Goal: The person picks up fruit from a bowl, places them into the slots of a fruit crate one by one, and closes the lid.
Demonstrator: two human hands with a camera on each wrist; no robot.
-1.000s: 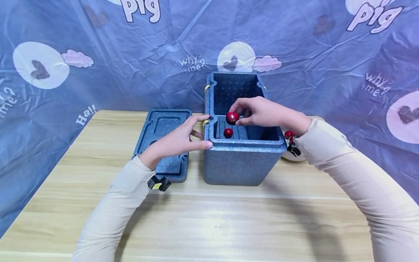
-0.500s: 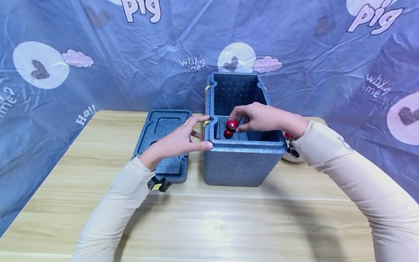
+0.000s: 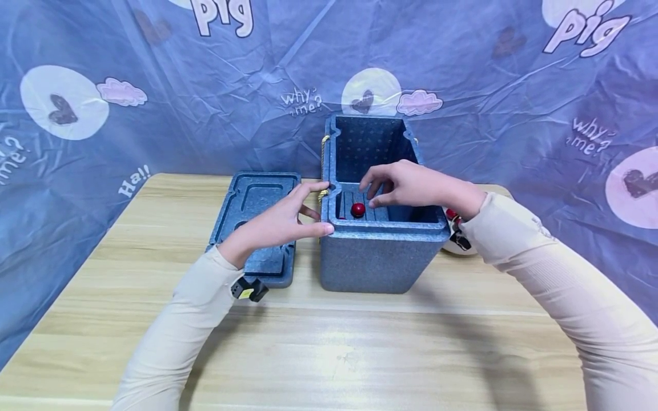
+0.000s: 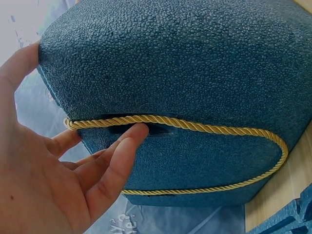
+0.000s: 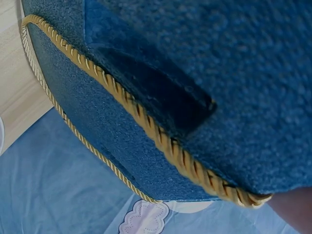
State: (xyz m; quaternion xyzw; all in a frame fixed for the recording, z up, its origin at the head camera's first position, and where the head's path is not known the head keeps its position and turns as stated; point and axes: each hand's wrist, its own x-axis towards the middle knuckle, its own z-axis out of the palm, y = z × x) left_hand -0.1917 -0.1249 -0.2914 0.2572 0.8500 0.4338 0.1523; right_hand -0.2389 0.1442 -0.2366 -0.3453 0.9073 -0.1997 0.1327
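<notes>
A grey-blue foam box (image 3: 372, 262) stands uncovered, with a yellow rope (image 4: 209, 127) along its side. Over its mouth is my right hand (image 3: 403, 182), fingers and thumb parted with nothing between them. Below the fingertips a small, shiny red round fruit (image 3: 358, 209) lies on the box floor, and a sliver of another red thing shows by the near left wall. My left hand (image 3: 283, 220) touches the left side of the box, thumb at the near corner and forefinger farther back along the rim. In the left wrist view its other fingers lie loosely near the rope.
The box's foam lid (image 3: 262, 200) lies flat on the wooden table (image 3: 308, 348), left of the box and partly under my left forearm. Right of the box, a pale dish (image 3: 459, 248) with red pieces is mostly hidden by my right wrist. A printed blue cloth (image 3: 216, 114) hangs behind.
My right hand has lowered into the mouth of the box and let go of the red fruit it pinched; that fruit has dropped from sight. The left hand has stayed in place.
</notes>
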